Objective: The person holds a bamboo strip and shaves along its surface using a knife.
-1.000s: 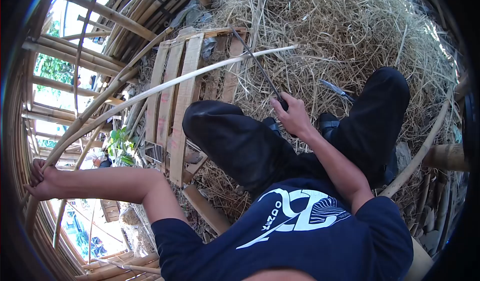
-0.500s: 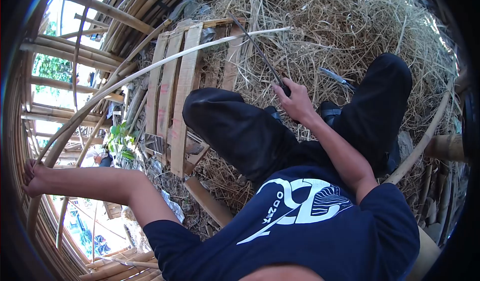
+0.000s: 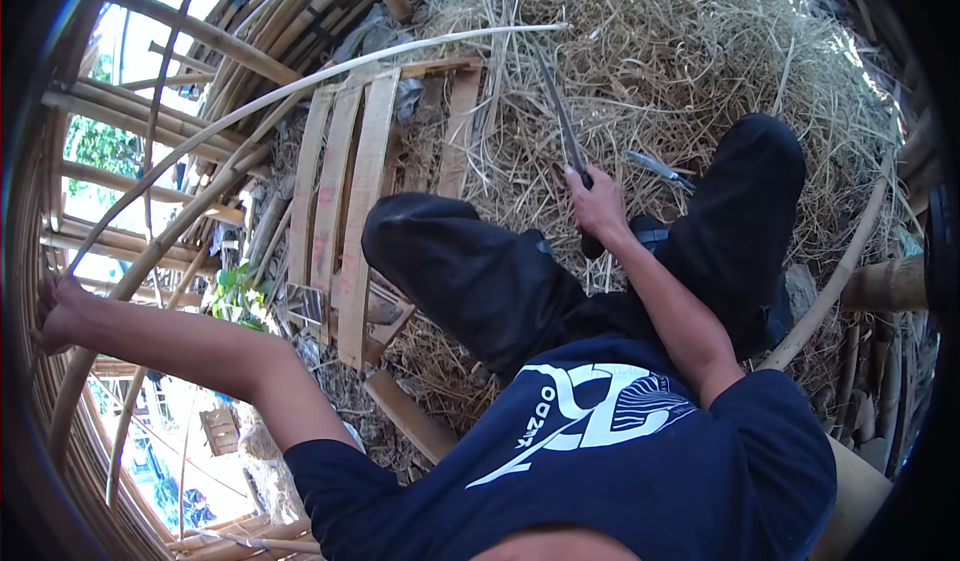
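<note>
one left grip (image 3: 57, 311) and one right grip (image 3: 598, 204), one long knife (image 3: 567, 126) in the right grip, one smaller knife (image 3: 660, 170) near that grip, one pale strip (image 3: 330, 74) in the left grip, one slatted pallet (image 3: 368, 176) between the grips, two trousered legs (image 3: 470, 261)

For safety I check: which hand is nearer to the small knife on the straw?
Right: the right hand is just left of the small knife, the left hand far left.
</note>
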Motion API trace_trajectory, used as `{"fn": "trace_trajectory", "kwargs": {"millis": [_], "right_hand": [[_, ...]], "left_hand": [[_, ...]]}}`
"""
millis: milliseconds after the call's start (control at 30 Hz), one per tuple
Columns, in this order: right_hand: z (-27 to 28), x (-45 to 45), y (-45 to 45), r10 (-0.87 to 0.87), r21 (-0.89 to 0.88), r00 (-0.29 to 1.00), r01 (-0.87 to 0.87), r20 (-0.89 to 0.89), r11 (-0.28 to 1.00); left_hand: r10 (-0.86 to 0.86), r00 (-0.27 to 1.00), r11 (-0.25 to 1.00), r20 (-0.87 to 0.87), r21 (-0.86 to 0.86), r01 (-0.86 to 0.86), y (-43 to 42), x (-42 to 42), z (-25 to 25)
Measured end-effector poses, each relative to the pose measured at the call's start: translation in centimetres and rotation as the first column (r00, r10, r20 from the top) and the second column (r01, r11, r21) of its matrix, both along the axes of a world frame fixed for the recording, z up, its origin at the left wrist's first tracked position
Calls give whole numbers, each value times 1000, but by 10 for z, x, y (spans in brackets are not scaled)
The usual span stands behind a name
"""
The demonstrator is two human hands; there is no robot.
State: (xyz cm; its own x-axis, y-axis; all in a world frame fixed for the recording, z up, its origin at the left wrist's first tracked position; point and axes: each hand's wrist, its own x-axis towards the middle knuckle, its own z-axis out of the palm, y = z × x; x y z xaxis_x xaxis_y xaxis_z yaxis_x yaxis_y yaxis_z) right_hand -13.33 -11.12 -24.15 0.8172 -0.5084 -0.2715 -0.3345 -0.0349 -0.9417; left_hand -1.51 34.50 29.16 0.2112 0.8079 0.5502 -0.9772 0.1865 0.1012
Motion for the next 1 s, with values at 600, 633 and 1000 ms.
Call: {"fn": "trace_trajectory", "kwargs": {"millis": [600,633,1000], "right_hand": [[18,-7,-13,-43,15,995,42,92,999],[18,-7,-15,-44,11,994,43,95,999],[25,-9,-17,-57,120,996,49,65,992]], "left_hand": [[-40,993,969,-113,237,66,-248,35,-113],[-78,990,946,-115,306,110,-252,37,-120],[69,984,933,-162,359,-7,-285,6,-133]]}}
